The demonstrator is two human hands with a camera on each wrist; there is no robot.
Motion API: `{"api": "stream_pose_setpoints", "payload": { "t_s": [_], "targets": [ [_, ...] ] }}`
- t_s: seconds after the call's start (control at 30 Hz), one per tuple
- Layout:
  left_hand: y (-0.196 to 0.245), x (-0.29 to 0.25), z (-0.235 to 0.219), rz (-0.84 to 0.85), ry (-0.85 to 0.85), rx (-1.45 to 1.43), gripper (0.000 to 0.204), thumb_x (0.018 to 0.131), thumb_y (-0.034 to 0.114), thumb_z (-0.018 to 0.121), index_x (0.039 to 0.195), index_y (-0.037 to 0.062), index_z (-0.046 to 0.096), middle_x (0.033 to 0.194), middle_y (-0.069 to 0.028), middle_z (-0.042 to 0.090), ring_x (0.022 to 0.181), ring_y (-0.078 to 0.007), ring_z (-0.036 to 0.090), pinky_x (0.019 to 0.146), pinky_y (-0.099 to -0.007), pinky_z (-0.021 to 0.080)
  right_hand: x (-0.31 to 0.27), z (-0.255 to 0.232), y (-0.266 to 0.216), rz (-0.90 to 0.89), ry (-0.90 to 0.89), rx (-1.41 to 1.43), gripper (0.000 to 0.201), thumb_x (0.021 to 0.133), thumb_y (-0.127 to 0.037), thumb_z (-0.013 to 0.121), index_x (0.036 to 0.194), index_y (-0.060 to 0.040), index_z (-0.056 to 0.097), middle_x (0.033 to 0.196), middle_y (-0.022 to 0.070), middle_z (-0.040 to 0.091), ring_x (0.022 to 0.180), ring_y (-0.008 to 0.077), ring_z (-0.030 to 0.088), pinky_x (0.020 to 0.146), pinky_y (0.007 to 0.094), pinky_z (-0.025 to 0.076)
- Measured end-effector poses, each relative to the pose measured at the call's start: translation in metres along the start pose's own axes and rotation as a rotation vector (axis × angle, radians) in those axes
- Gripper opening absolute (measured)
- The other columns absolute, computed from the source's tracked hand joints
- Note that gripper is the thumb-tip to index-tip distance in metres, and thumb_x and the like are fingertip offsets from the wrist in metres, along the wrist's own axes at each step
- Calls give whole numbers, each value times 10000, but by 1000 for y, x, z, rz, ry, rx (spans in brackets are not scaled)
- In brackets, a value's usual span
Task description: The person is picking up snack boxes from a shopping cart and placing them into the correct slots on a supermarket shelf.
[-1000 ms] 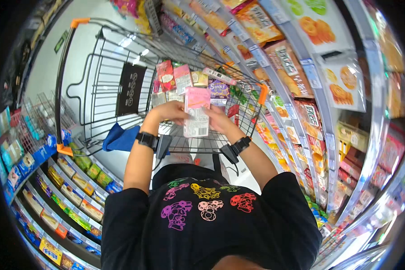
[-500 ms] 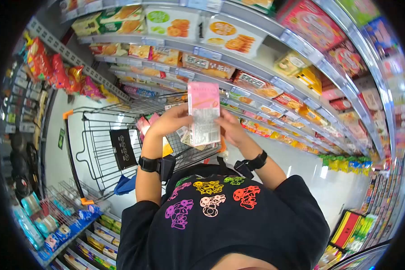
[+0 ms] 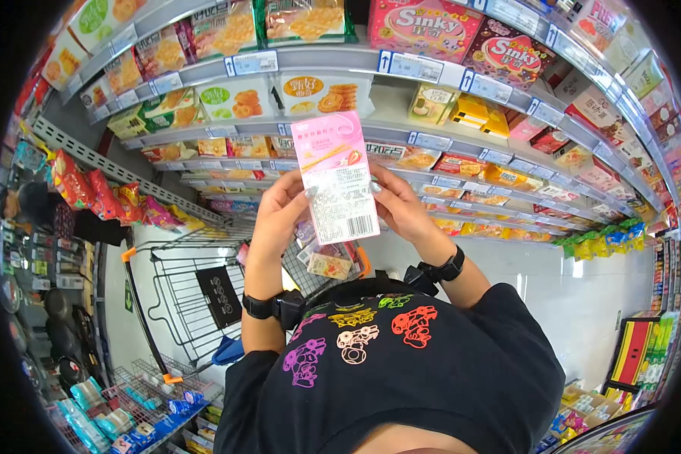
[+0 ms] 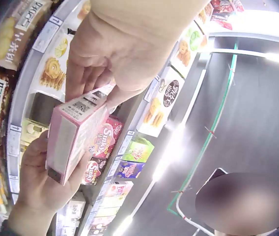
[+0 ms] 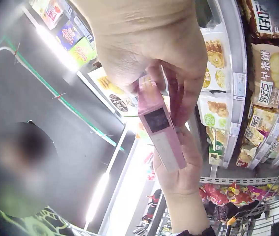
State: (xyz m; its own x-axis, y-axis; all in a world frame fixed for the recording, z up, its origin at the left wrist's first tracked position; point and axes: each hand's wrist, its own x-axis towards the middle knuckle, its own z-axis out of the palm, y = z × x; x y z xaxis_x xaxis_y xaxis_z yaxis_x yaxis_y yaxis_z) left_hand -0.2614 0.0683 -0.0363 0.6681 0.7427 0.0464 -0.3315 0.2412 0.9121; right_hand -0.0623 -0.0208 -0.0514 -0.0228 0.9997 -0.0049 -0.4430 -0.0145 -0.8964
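Observation:
A pink and white box [image 3: 337,178] is held upright between both hands in front of the chest, its printed text and barcode facing up to the head view. The left hand [image 3: 276,216] grips its left edge, thumb on the printed face. On the opposite edge the right hand [image 3: 405,204] pinches it the same way. In the left wrist view the box [image 4: 73,137] shows its narrow side, with the left hand [image 4: 115,54] above and the right hand [image 4: 43,189] below. The right wrist view has the box [image 5: 161,132] between the right hand [image 5: 154,49] and left hand [image 5: 181,162].
A shopping cart [image 3: 197,295] holding several packages stands at the left, partly behind the left arm. Shelves [image 3: 424,66] of boxed and bagged snacks curve across the front and right. Red snack bags [image 3: 72,181] hang at the left; a wire basket [image 3: 121,393] stands at lower left.
The view has swung right toward the shelves, and the cart now lies further left and lower. The box has come closer to the head camera, still gripped by both hands.

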Motion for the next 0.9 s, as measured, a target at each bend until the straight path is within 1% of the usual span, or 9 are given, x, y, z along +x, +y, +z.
{"api": "stream_pose_setpoints", "payload": {
  "t_s": [0.1,0.23,0.37,0.47,0.53,0.6,0.67,0.77,0.9],
  "targets": [
    [0,4,11,11,41,-13,330,855,61,545,1167,-28,482,1081,-101,586,947,-146,584,800,-273,488,3,-7,5,-11,11,133,471,931,-125,425,1367,-30,275,1307,111,437,1169,193,475,961,339,417],
    [0,5,13,16,37,20,269,839,74,573,1091,0,516,998,-72,613,894,-126,594,764,-255,487,2,-13,7,1,-53,234,465,930,-130,436,1371,-78,300,1263,90,485,1110,191,524,890,344,469],
    [-6,5,7,83,27,88,236,823,91,605,1037,22,536,954,-49,618,831,-95,580,689,-220,458,3,-15,11,11,-55,279,457,938,-116,407,1377,-69,287,1274,96,477,1128,194,508,943,343,428],
    [-10,4,5,160,39,108,220,820,91,609,1019,22,544,945,-33,608,822,-96,566,715,-240,463,5,-12,10,12,-111,306,445,949,-124,381,1375,-49,276,1290,107,461,1150,203,488,969,347,403],
    [-13,2,2,153,15,61,210,813,71,604,1009,23,548,928,-23,599,833,-92,557,732,-249,463,6,-11,13,7,-151,276,448,968,-202,349,1372,-29,259,1318,116,431,1170,218,469,979,365,393],
    [-4,-2,10,53,68,102,184,805,67,606,975,27,550,888,-8,583,820,-86,544,730,-240,453,9,-24,24,106,-186,268,496,973,-312,311,1377,-33,238,1345,120,400,1189,218,452,997,370,376],
    [-15,1,0,170,34,222,182,784,84,631,939,34,550,850,2,569,792,-83,527,713,-237,444,12,-27,28,175,-220,293,591,947,-446,291,1377,-44,238,1350,139,392,1181,270,463,968,437,403],
    [-4,-6,5,114,5,277,209,756,127,677,902,44,552,817,7,556,773,-72,510,688,-239,440,9,0,3,214,-388,501,667,913,-533,293,1368,-46,256,1333,161,409,1156,326,480,908,513,437],
    [-11,-6,4,138,38,215,243,780,127,664,982,33,566,863,-15,583,801,-90,540,714,-253,463,22,-9,10,309,-540,532,749,871,-612,293,1391,-78,223,1345,175,392,1154,426,447,876,595,426]
  ]
}}
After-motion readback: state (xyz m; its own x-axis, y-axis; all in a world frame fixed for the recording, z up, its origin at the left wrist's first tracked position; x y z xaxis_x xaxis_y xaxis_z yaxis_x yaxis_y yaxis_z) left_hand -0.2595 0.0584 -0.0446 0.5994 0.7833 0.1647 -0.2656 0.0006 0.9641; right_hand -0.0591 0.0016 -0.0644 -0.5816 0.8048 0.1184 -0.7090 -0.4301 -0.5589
